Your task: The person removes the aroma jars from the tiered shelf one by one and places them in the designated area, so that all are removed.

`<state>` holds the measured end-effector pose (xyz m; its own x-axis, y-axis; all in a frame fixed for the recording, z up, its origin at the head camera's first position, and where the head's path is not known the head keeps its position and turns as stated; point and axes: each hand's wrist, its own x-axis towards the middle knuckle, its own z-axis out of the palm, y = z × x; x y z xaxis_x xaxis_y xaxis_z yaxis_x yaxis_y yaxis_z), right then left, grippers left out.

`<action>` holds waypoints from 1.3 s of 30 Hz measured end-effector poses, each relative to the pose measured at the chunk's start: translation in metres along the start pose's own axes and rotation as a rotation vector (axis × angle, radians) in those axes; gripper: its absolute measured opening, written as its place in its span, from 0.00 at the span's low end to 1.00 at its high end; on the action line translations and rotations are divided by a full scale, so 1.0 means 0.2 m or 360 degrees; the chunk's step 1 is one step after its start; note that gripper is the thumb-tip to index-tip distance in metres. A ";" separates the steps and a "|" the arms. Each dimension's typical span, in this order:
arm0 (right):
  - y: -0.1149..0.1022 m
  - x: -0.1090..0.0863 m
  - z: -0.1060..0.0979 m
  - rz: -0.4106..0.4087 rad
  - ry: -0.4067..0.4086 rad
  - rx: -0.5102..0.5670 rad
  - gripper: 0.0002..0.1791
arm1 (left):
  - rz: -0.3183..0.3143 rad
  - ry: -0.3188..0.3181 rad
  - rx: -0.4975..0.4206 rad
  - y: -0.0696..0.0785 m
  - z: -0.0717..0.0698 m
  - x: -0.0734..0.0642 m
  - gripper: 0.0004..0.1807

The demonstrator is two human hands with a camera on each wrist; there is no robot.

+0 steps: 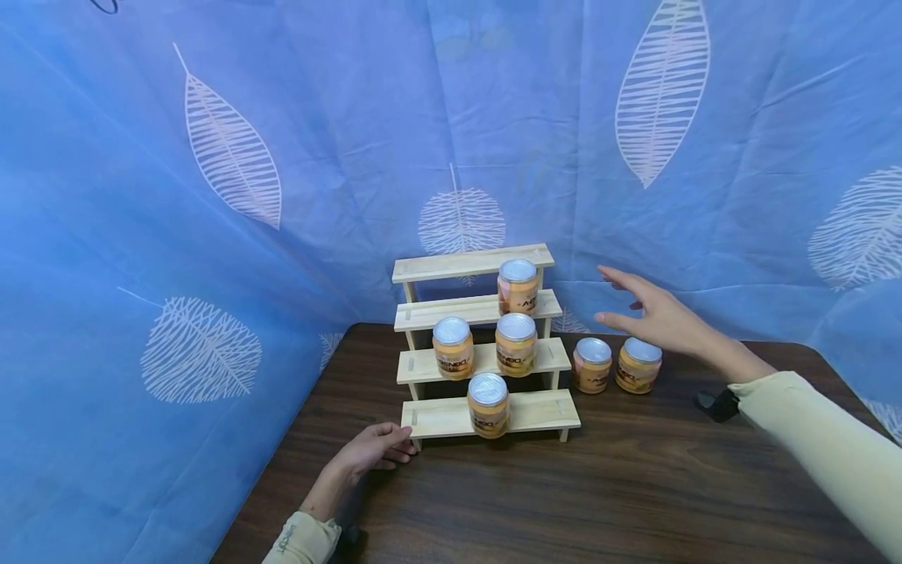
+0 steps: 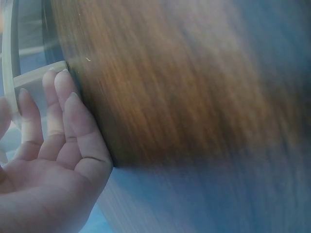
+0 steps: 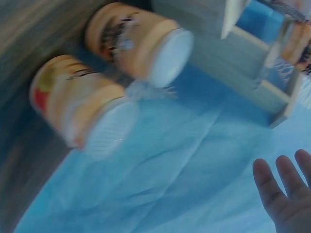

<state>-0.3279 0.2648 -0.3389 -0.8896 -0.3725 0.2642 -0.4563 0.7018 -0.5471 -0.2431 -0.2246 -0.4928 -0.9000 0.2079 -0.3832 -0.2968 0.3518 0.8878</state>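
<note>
A four-tier shelf reads best as a stepped wooden rack (image 1: 437, 421) of several pale boards on the table. At the left end of its lowest board, my left hand (image 1: 377, 448) pinches the board, thumb above and fingers beneath; in the left wrist view the fingers (image 2: 32, 116) lie against the wooden leg. My right hand (image 1: 658, 313) hovers spread and holding nothing, right of the rack. Below it stand two orange cans with silvery lids, a left can (image 1: 592, 366) and a right can (image 1: 638, 366). The right wrist view shows both, blurred, apart from the fingers (image 3: 291, 179).
On the rack stand a can on the lowest board (image 1: 488, 406), two on the one above, left (image 1: 453, 348) and right (image 1: 516, 345), and another (image 1: 517, 287) higher up. The dark wooden table (image 1: 634, 470) meets a blue leaf-patterned cloth (image 1: 352, 196) behind and at left.
</note>
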 end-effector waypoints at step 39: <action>-0.27 0.41 0.22 -0.0157 -0.0081 0.0344 0.45 | 0.0002 0.0015 -0.0010 0.00 0.00 0.00 0.20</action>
<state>-0.3757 0.1701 -0.3229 -0.8362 -0.4671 0.2873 -0.5217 0.5163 -0.6792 -0.2440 -0.2249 -0.4927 -0.9032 0.1997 -0.3799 -0.2978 0.3460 0.8897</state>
